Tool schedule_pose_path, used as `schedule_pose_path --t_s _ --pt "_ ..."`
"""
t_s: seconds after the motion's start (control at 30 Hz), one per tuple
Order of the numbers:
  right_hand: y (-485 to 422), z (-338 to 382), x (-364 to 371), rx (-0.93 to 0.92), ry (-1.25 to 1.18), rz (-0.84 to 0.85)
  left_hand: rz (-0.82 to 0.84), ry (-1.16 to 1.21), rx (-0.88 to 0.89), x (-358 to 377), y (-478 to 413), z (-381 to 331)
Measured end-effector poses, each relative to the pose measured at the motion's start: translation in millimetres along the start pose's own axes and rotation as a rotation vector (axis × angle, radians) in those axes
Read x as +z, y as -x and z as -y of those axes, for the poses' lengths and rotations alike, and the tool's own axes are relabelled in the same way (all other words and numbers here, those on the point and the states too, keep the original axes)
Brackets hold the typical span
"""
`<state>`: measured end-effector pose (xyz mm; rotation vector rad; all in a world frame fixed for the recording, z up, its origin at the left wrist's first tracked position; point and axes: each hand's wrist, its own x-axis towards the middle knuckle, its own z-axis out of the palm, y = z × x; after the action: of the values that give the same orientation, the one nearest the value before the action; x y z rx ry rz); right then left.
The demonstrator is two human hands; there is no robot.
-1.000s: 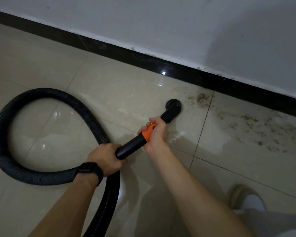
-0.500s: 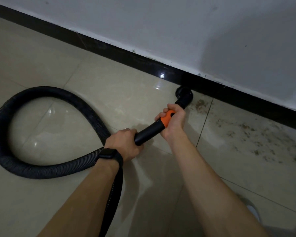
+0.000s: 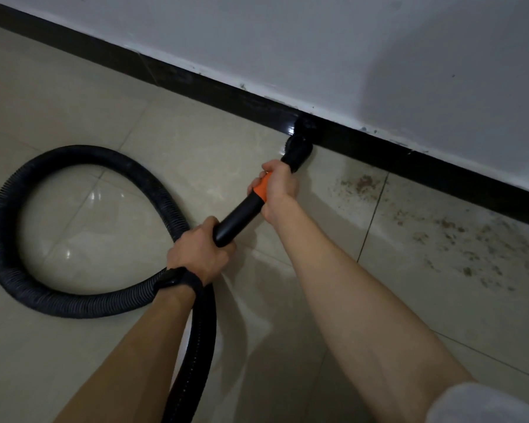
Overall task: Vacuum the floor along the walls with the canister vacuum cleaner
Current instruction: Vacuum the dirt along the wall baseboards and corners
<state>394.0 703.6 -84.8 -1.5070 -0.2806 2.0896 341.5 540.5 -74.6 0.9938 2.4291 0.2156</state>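
Nozzle: black round brush head (image 3: 297,154) touched glossy black skirting board (image 3: 409,160). Your right hand (image 3: 280,186) gripped orange collar (image 3: 262,190); your left hand (image 3: 199,254) gripped black rigid wand (image 3: 239,219). Risk: looped black ribbed hose (image 3: 74,297) could snag, pulling head short of brown debris (image 3: 440,233) further right.

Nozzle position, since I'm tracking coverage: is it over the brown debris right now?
No: the nozzle sits against the black baseboard, with the brown debris apart to its right.
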Motion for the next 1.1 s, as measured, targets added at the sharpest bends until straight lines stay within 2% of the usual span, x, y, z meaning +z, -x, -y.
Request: schedule_pose_path --t_s 0.2,0.5,0.67,1.1 --pt "7 -3 2 -0.029 0.040 -0.070 0.022 0.024 0.014 -4 4 3" --pt "54 -77 -53 0.043 -0.273 -0.191 0.079 -0.229 0.214 3 38 61" --pt "72 -81 -76 0.100 -0.350 -0.214 0.089 -0.319 0.313 2 46 60" --pt "65 -37 -79 0.107 -0.301 -0.099 0.171 -0.329 0.306 -3 45 12"
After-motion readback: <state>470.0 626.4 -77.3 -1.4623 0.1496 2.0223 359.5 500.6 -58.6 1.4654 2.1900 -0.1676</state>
